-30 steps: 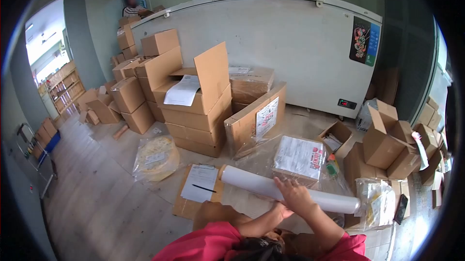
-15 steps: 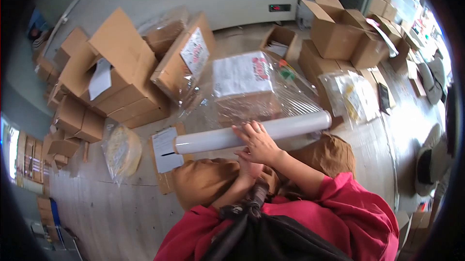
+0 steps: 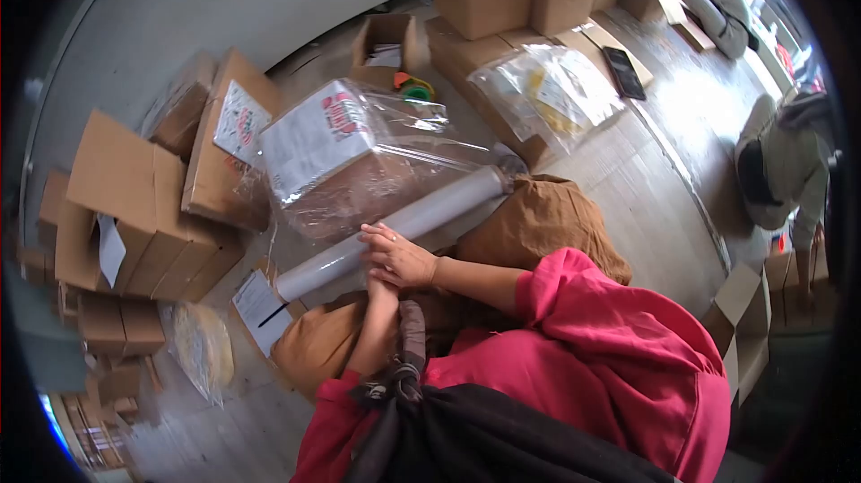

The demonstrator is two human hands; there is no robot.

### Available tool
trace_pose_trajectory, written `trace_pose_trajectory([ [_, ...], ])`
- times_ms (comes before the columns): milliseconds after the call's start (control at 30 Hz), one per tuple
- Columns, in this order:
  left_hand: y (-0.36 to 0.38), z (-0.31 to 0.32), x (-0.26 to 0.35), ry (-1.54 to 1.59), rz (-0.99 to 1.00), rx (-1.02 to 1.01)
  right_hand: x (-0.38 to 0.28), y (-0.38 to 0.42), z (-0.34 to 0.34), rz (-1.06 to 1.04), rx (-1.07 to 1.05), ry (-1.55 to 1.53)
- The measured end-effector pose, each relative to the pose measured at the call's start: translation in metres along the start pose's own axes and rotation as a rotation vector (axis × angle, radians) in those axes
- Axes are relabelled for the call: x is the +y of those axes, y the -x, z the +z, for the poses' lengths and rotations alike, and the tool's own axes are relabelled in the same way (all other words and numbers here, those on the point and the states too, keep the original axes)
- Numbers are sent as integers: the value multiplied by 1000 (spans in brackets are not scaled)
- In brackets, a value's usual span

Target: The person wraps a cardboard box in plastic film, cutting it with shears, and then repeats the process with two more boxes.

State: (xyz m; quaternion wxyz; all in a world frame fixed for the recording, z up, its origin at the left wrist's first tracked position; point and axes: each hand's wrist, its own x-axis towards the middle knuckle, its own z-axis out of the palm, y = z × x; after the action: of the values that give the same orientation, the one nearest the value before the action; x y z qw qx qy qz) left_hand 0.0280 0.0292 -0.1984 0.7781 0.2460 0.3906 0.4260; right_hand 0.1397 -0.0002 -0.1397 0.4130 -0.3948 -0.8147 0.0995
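Note:
A long white roll of clear stretch film (image 3: 430,209) lies slantwise in front of my knees. Loose film spreads from it over a cardboard box (image 3: 336,182) topped by a white printed sheet (image 3: 316,144). My right hand (image 3: 399,257) lies at the near side of the roll, fingers stretched out and fingertips by its surface. Below it, my left hand (image 3: 384,289) touches my right hand; its fingers are mostly hidden.
Cardboard boxes (image 3: 126,205) are stacked at left, beside a bagged round yellowish item (image 3: 202,348). A paper with a pen (image 3: 276,314) lies by my left knee. Tape (image 3: 414,88), plastic bags (image 3: 552,93) and a phone (image 3: 623,73) lie beyond. Another person (image 3: 789,160) crouches at right.
My view has turned to the right, so the boxes and roll appear farther left and tilted. My right hand has drawn back from the top of the roll toward its near side.

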Motion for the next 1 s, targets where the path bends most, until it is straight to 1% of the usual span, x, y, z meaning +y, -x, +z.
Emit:
trace_pose_trajectory([
  [33, -11, -11, -4, -57, -3, 23, 3, 3, -8, 16, 14, 6],
  [100, -32, -29, -8, -194, -26, 76, 3, 6, -37, 257, -157, -267],
  [133, -25, -23, -2, -245, -83, 143, 5, 9, -61, 126, -74, -144],
  [167, -18, -16, 4, -292, -143, 208, 5, 12, -101, 86, -83, -58],
  [200, -8, -7, 8, -392, -260, 340, 6, 20, -141, 82, -27, -8],
  [233, -3, 1, 13, -404, -285, 312, 15, 36, -176, 79, 62, 76],
  [267, 1, 5, 16, -467, -297, 297, 16, 59, -221, 291, 74, 117],
  [300, 1, 9, 10, -534, -316, 271, 20, 85, -254, 445, 168, 182],
  [367, 2, 14, -16, -950, -182, 43, 42, 166, -292, 777, 473, 330],
  [400, 0, 12, -28, -1263, -19, -218, 45, 220, -294, 956, 418, 486],
  [433, -2, 12, -42, -1266, -15, -251, 46, 270, -290, 1122, 359, 630],
  [500, 2, 16, -55, -1848, -53, -460, 15, 345, -248, 1202, 41, 714],
  [533, 1, 8, -60, -1853, -55, -466, -7, 368, -226, 1080, 38, 624],
  [600, -8, -10, -71, -1603, -259, -510, -19, 410, -156, 1191, -271, 827],
  [633, -11, -15, -72, -1612, -260, -518, -24, 431, -121, 1220, -441, 919],
  [700, -13, -19, -74, -1431, -306, -522, 2, 448, -98, 1017, -70, 902],
  [733, -8, -10, -72, -1442, -310, -507, 5, 438, -97, 1020, -27, 889],
  [800, 0, 1, -64, -1489, -349, -438, 12, 414, -111, 1104, 19, 902],
  [867, -8, -24, -77, -1490, -191, -434, 16, 386, -138, 1158, 46, 915],
  [900, 2, -10, -69, -1545, -133, -424, 16, 380, -151, 1169, 62, 890],
  [933, 12, 7, -61, -1600, -79, -423, 17, 380, -162, 1178, 91, 829],
  [967, 14, 8, -60, -1591, -65, -379, 14, 382, -173, 1176, 142, 728],
  [1000, 14, 7, -60, -1605, -76, -401, 21, 406, -162, 1176, 345, 423],
])
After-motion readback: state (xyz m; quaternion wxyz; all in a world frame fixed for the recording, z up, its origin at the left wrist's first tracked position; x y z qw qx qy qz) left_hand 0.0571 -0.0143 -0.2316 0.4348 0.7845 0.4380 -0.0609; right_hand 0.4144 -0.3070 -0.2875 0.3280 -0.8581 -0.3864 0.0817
